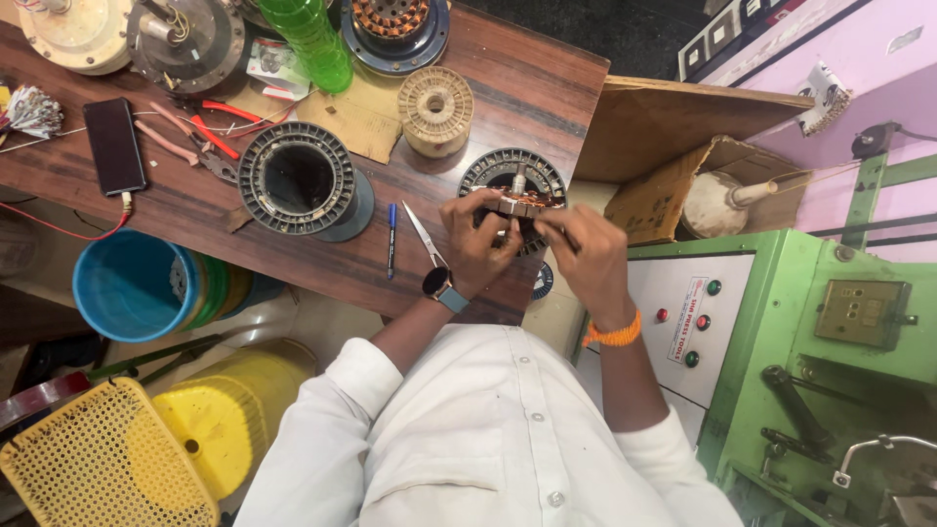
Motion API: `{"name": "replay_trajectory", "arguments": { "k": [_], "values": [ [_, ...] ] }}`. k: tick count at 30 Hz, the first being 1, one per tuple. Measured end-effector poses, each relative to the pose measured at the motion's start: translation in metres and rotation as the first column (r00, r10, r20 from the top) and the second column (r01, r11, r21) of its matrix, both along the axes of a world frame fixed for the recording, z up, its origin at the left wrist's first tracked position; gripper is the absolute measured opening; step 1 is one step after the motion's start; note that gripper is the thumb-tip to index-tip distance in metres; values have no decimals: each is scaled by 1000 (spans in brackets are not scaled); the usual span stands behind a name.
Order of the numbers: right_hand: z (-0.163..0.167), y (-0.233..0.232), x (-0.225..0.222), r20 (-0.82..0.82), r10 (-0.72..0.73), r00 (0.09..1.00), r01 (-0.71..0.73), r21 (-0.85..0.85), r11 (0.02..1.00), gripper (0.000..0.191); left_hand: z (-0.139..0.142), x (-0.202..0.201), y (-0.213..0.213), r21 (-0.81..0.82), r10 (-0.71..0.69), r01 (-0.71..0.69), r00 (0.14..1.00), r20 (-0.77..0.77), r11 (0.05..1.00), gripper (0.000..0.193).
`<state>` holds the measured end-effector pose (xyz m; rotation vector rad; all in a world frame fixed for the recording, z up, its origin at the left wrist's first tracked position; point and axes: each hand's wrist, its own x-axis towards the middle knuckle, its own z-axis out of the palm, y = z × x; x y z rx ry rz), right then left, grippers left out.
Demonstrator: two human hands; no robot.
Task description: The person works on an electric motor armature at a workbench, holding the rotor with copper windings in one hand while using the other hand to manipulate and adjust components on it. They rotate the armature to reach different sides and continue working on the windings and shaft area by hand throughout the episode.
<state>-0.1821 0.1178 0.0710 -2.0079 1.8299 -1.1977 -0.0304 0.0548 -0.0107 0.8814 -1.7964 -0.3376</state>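
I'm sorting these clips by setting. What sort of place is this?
Probably a small motor-repair workshop. Both hands work on a stator with copper windings, a bare slotted stator core and pliers lie on the wooden bench, and a green machine stands alongside.

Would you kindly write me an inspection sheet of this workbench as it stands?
Surface: wooden bench, worn, crowded.
Job's things: ribbed motor core with copper windings under both hands.
Clutter: empty core ring, scissors, blue pen, pliers, phone, wire spool, green cups.
Grippers: left hand and right hand pinch the winding; bare, watch on left wrist.
Cables: red charging lead hangs from phone.
Surroundings: green machine at right, blue bucket and yellow basket below.
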Motion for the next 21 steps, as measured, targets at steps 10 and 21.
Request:
{"name": "replay_trajectory", "arguments": {
  "k": [10, 21],
  "values": [
    [14, -67, -4, 215, -100, 971, -9, 457, 889, 13, 0, 1, 0, 50, 7, -7, 1000, 6, 999, 15],
    [13, -68, -23, 191, -205, 960, 97, 461, 882, 14, -3, 12, -23, -17, -234, 238, 966, 111, 971, 31]
  ]
}}
